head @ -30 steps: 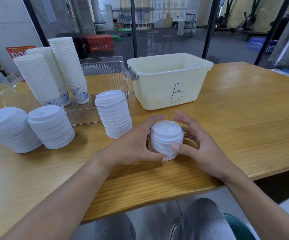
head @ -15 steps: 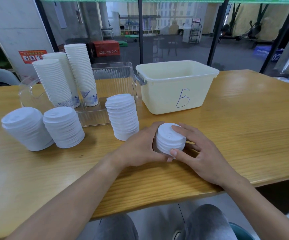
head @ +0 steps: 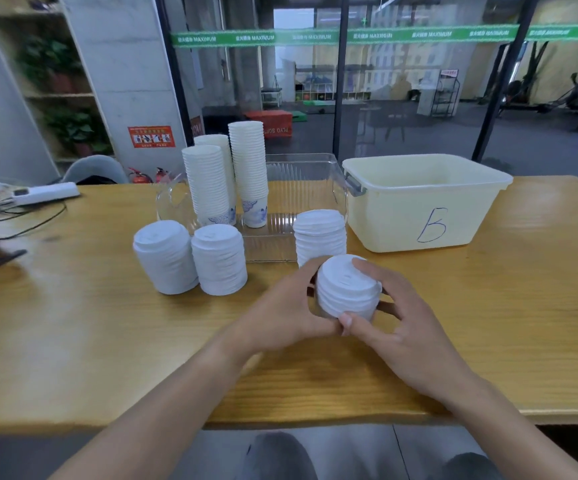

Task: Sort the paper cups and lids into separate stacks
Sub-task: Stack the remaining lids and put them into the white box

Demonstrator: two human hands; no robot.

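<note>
A short stack of white lids (head: pixel 346 289) is gripped from both sides: my left hand (head: pixel 287 310) curls round its left side and my right hand (head: pixel 394 317) wraps its right side, thumb at the front. The stack leans a little to the left above the wooden table (head: pixel 488 323). Right behind it stands a taller lid stack (head: pixel 320 235). Two more lid stacks (head: pixel 164 256) (head: pixel 218 259) stand side by side to the left. Three tall stacks of white paper cups (head: pixel 249 171) stand in a clear plastic tray (head: pixel 301 188).
A cream plastic bin marked "B" (head: pixel 422 202) stands at the back right, touching the clear tray. A white power strip with cables (head: pixel 43 194) lies at the far left. A glass wall runs behind the table.
Both hands have kept hold of the lid stack, which now sits higher and leans left. My head has tilted up, so more of the room shows.
</note>
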